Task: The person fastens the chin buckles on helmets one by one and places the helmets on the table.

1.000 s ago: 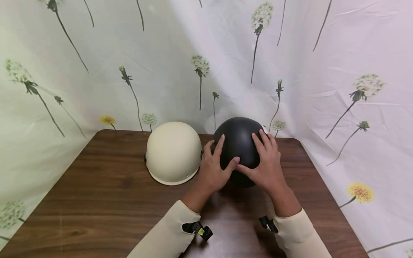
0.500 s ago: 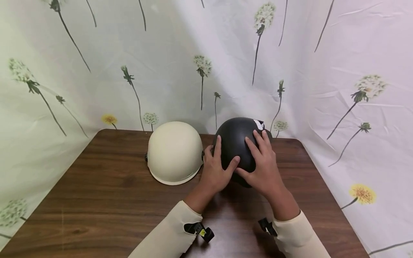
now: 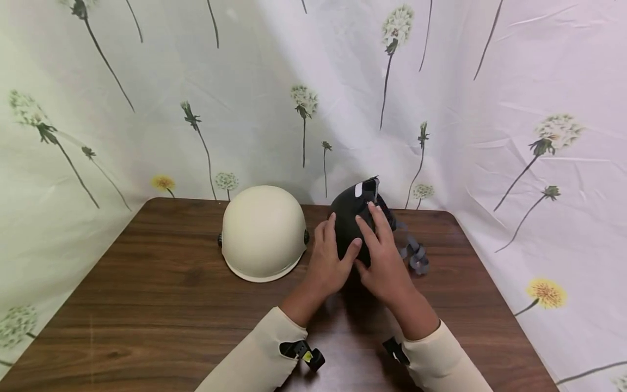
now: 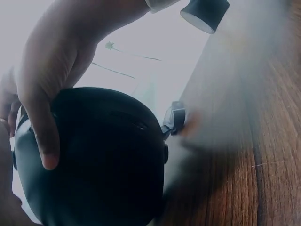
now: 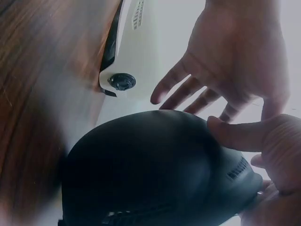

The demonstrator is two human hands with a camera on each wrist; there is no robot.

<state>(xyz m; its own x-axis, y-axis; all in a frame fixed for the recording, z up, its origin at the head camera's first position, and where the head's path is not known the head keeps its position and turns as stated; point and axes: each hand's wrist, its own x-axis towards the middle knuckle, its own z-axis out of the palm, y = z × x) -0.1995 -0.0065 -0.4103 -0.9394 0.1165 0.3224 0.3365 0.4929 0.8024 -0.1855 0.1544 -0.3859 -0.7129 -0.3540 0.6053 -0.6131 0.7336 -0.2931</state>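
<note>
A black helmet [image 3: 348, 209] is held between both hands above the right part of the table, its rim edge turned to the right. My left hand [image 3: 326, 264] holds its near left side, thumb toward the middle. My right hand [image 3: 384, 267] grips it on the right, with fingers spread over the shell and the thumb near the left one. Grey straps [image 3: 416, 258] hang from the helmet on the right, down at the table. Beside the left hand a cream helmet [image 3: 263, 234] stands dome up. In the left wrist view the black shell [image 4: 108, 165] fills the lower left.
The brown wooden table [image 3: 161, 305] has its back edge against a white curtain [image 3: 254, 98] printed with dandelions. More curtain hangs along the right side. Each wrist carries a black strap with a camera mount [image 3: 306, 354].
The black helmet has turned in the hands, bringing a white patch, its rim and the grey straps into sight. The right hand has moved left with it. The cream helmet stays put.
</note>
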